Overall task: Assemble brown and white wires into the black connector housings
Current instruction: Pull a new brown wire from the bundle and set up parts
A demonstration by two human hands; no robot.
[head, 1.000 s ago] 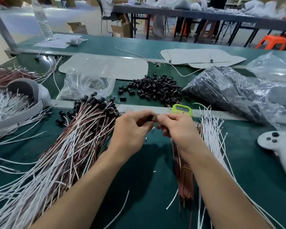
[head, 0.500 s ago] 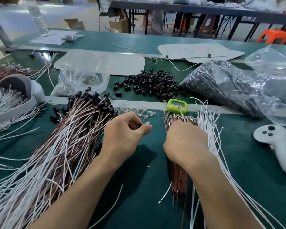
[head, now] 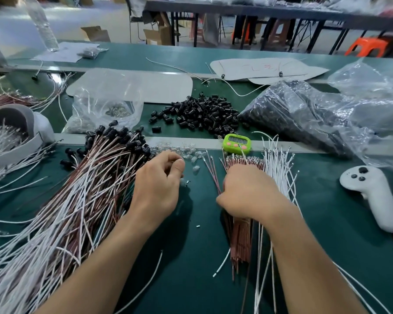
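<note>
The right hand (head: 247, 193) is lying knuckles-up on the brown wires (head: 241, 234). Its fingers are curling under, out of sight, and it seems to be pinching a few strands that are fanning out past the thumb. The left hand (head: 159, 184) is hovering near it, apart from it, with fingers curling in and the thumb tip closing on them. I cannot tell whether anything small is sitting in that pinch.

The brown wires are lying as one straight, coppery bundle with bright metal tips at the far end. Just beside them on the right, the white wires (head: 277, 168) are spreading in one looser sheaf, and their near ends are running off the bottom edge.

On the left, one big heap (head: 77, 200) of brown and white leads is sprawling, each lead capped in black. There are far too many to count, and the heap is spilling off the lower left corner. Small clear glassy bits (head: 188, 152) are glinting just ahead of the left fingertips, too tiny to number.

One green timer (head: 236, 143) with three pink buttons is sitting just past the brown tips. Beyond it, the loose housings (head: 202, 114), short glossy black cylinders, are lying in one pile. Next to that pile, one crinkled clear bag (head: 293, 114) is holding a dark mass that is hard to make out. One smooth white controller (head: 372, 193) with three dark buttons is resting well to the right on the green mat (head: 191, 257).
</note>
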